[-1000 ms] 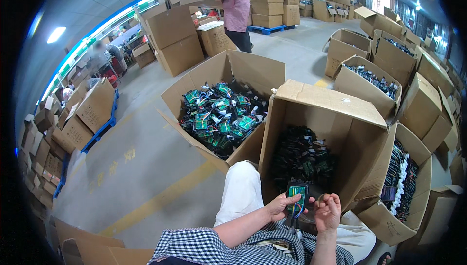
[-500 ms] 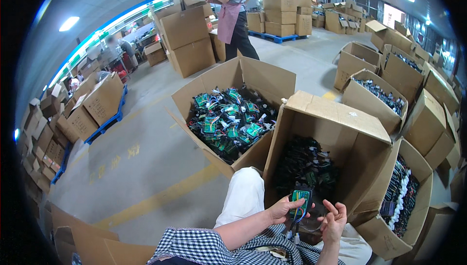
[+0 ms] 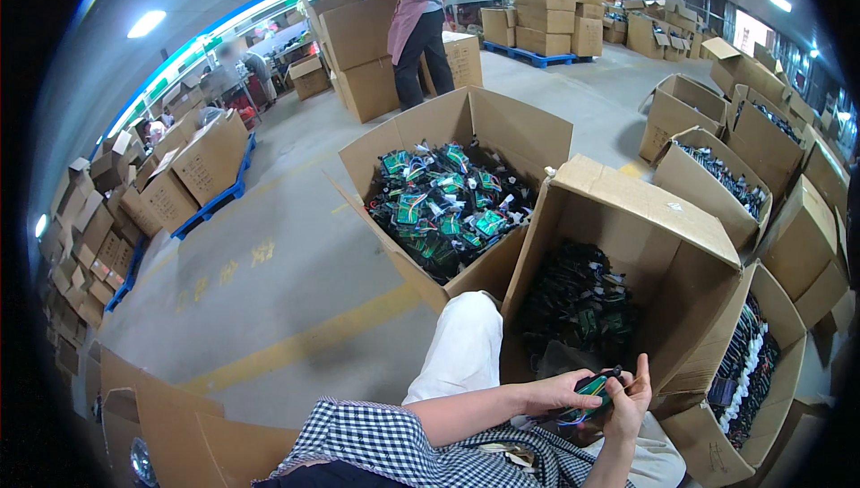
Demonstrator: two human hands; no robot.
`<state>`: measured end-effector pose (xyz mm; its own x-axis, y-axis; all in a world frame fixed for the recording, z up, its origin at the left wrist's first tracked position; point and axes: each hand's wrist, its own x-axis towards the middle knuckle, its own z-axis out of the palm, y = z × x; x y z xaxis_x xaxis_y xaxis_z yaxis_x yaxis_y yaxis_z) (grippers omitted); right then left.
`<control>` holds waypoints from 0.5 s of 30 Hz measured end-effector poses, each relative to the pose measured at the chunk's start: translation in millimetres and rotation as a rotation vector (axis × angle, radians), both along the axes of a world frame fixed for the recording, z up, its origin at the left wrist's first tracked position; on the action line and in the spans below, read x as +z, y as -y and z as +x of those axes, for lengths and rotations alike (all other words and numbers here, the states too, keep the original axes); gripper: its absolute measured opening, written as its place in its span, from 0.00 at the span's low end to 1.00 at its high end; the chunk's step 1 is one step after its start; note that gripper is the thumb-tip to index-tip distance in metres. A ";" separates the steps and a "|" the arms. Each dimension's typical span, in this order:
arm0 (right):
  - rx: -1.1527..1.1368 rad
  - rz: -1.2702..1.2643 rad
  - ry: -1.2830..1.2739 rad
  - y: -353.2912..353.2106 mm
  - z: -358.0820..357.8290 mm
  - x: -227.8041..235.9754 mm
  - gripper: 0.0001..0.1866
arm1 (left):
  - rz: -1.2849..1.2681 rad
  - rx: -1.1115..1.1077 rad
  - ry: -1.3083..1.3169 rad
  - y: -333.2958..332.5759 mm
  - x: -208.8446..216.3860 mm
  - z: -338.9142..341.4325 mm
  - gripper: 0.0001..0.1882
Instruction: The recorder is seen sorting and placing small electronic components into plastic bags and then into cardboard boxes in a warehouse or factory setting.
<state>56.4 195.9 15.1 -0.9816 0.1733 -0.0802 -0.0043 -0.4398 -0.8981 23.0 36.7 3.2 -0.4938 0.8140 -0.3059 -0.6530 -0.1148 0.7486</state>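
Observation:
Over my lap, my left hand [image 3: 557, 391] is closed round the edge of a green circuit board with attached wires [image 3: 593, 386]. The board sits tilted, and a black part shows at its upper end. My right hand [image 3: 627, 403] pinches its other side, with one finger pointing up. Coloured wires hang beneath the board, partly hidden by the hands. Just beyond them, a tipped cardboard box [image 3: 685, 278] faces me with a heap of dark wired boards [image 3: 578, 300] inside. To its left, an upright open carton [image 3: 520, 116] holds a pile of green wired boards [image 3: 448, 206].
At the right stands a carton [image 3: 788, 309] with bundled black cables and white connectors. More filled cartons [image 3: 712, 175] line the right side. A brown box [image 3: 170, 425] is at lower left. Beyond the cartons, a person in a pink apron [image 3: 409, 27] carries a box.
My right hand has come in to grip the board, which has turned from facing up to a tilted pose. The view has shifted slightly, and the person in the apron has turned or stepped.

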 end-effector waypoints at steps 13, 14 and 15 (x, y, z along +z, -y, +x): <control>-0.203 -0.112 -0.141 -6.0 -3.4 -24.1 0.40 | -0.109 0.357 -0.150 -2.7 -6.5 9.0 0.25; -0.130 -0.101 -0.174 -5.8 -0.9 -18.6 0.42 | 0.052 0.393 -0.048 5.8 -12.8 1.2 0.24; -0.045 -0.095 -0.156 -7.6 2.2 -17.3 0.47 | 0.124 0.405 0.059 11.1 -10.5 -3.7 0.23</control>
<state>58.6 203.5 -2.2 -0.9749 0.2160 0.0548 -0.1621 -0.5186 -0.8395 19.3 25.6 -7.2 -0.7660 0.5899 -0.2555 -0.5778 -0.4575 0.6759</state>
